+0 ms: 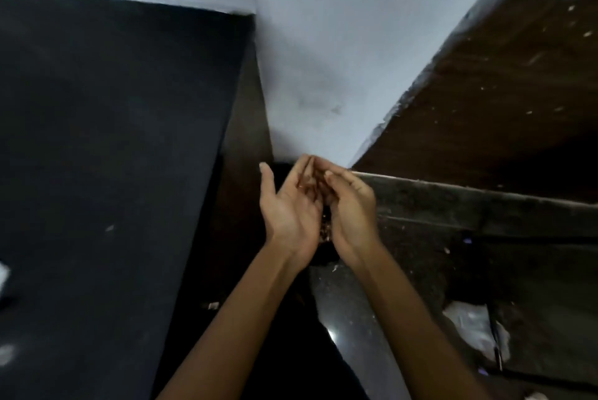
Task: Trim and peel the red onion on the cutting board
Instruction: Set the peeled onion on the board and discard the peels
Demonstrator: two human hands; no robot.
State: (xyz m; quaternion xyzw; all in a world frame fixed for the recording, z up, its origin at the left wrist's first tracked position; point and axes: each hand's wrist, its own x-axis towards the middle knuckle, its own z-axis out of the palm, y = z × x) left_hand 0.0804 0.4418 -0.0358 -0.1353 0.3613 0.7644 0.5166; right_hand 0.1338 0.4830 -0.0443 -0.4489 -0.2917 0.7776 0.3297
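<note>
No whole onion and no cutting board show here. Only thin onion skins (324, 227) show, in the middle of the frame, caught between the two hands. They look light, dry and crackly, so I think they would tear or blow away easily; it seems best to scoop them in cupped palms. The left hand (289, 205) and right hand (349, 209) are cupped together, with the fingers (300, 169) half open and their tips touching. Bits seem to drop into a dark gap below. A black counter (106, 140) fills the left of the frame.
</note>
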